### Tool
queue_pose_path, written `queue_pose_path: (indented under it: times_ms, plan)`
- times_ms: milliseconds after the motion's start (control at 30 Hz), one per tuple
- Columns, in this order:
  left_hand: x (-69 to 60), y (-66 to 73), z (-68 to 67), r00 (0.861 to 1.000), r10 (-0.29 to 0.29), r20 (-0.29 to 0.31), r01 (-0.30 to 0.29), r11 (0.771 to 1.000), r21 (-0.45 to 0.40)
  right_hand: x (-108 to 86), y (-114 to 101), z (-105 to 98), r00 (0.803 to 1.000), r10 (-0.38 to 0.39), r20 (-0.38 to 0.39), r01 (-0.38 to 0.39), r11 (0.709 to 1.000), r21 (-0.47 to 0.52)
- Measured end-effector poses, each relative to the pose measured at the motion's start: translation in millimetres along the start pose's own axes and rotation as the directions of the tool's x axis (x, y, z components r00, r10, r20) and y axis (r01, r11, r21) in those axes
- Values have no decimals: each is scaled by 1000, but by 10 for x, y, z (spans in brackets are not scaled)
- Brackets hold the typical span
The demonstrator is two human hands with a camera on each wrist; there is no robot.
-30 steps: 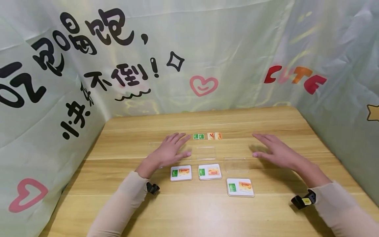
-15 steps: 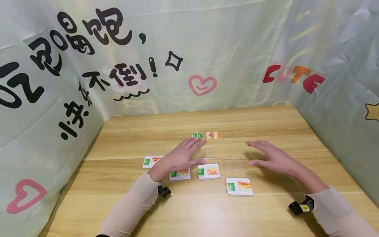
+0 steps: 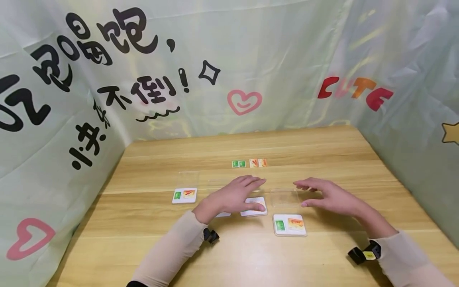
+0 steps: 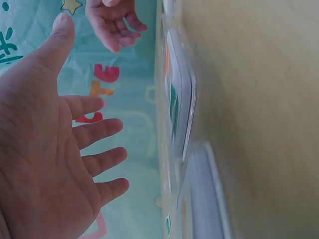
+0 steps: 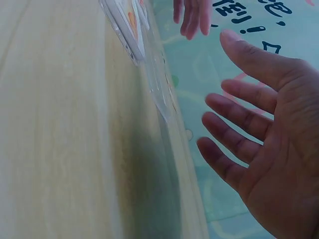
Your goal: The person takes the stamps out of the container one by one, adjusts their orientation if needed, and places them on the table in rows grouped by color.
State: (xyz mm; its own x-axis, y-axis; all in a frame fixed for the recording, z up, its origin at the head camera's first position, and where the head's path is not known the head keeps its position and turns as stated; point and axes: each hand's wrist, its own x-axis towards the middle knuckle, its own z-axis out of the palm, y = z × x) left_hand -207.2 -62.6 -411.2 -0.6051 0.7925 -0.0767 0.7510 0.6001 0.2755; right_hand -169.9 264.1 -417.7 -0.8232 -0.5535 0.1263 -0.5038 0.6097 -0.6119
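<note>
My left hand hovers palm down, fingers extended, over a flat white case with a green and an orange stamp-like piece. Its palm touches nothing in the left wrist view. Beneath that wrist another white case is mostly hidden. My right hand hangs above the table, fingers loosely bent and holding nothing, right of a clear plastic lid. In front of that lid lies a similar white case with green and orange pieces. A further case lies at the left.
Two green pieces and two orange pieces lie in a row farther back on the wooden table. Another clear lid stands behind the left case. A printed cloth encloses the back and sides.
My left hand has moved right and nearer, from over the left cases to the third one, uncovering the leftmost case. My right hand has shifted slightly left and nearer.
</note>
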Motion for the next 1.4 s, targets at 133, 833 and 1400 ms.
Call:
queue_pose_path:
  times_ms: [133, 833, 1400]
  plan:
    - [37, 73, 32, 1000, 25, 9, -25, 1000, 10, 0, 7, 30, 999, 4, 48, -7, 998, 69]
    - [172, 311, 182, 989, 145, 35, -146, 987, 59, -12, -58, 152, 982, -114, 150, 95, 987, 131]
    - [172, 484, 290, 976, 216, 38, -219, 966, 140, 44, -110, 232, 956, -179, 232, 141, 975, 173]
